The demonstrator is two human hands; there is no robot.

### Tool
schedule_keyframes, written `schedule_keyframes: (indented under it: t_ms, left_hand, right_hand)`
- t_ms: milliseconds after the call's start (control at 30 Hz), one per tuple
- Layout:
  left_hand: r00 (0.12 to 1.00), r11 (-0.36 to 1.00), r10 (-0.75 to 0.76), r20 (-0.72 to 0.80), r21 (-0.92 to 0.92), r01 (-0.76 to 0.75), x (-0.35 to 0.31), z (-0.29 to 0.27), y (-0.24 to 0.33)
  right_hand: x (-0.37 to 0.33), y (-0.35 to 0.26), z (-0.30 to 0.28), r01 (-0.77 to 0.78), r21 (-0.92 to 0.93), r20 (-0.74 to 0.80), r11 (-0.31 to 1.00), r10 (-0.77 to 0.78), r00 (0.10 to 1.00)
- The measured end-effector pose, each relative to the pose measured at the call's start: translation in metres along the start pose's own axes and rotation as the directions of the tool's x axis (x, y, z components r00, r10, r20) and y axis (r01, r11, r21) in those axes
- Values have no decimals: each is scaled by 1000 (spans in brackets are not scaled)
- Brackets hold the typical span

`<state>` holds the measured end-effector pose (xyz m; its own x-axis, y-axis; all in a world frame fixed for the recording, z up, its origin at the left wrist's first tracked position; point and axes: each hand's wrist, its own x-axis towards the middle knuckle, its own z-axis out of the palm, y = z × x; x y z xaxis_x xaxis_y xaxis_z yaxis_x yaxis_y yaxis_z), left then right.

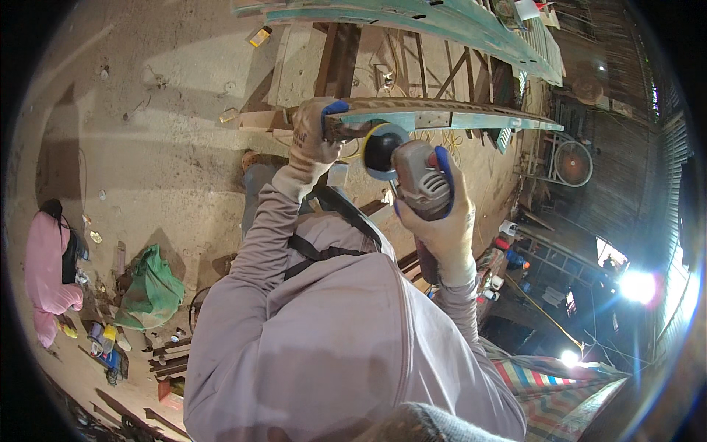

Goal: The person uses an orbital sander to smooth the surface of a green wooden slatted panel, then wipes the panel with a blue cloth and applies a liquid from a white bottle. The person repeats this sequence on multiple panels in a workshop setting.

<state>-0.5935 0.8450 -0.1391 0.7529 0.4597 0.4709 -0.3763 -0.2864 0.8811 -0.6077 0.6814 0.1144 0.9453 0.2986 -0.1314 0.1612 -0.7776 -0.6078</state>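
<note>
My right hand (456,210), in a pale glove with blue fingertips, is closed around the body of an angle grinder (425,180). The grinder carries a round sanding disc (383,152), dark in the middle with a paler rim. The disc is close to the near side of a long teal-painted wooden beam (471,120); I cannot tell whether it touches. My left hand (313,136), gloved the same way, grips the beam near its left end, blue fingertips over the top edge. Part of the left hand's hold is hidden.
Another teal beam (398,16) lies beyond, on dark wooden supports (339,59). At left on the dirt floor are a green sack (151,291) and pink cloth (46,269). A spoked wheel (573,163) stands at right; a striped tarp (549,398) is at lower right.
</note>
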Motion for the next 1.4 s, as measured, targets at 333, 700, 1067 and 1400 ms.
schedule_keyframes:
  t_ms: [333, 700, 1067, 1400]
  left_hand:
    - [995, 998, -34, 90, -40, 38, -47, 15, -40]
    - [999, 1000, -23, -26, 11, 24, 0, 6, 4]
    - [981, 956, -170, 91, -227, 187, -33, 8, -39]
    - [997, 995, -75, 35, -67, 77, -7, 6, -6]
  right_hand:
    - [16, -41, 24, 157, -241, 173, 958, -117, 978]
    - [21, 4, -5, -56, 35, -38, 998, 58, 998]
    - [4, -31, 14, 110, -257, 172, 960, -66, 983]
    - [8, 31, -24, -150, 10, -134, 989, 150, 980]
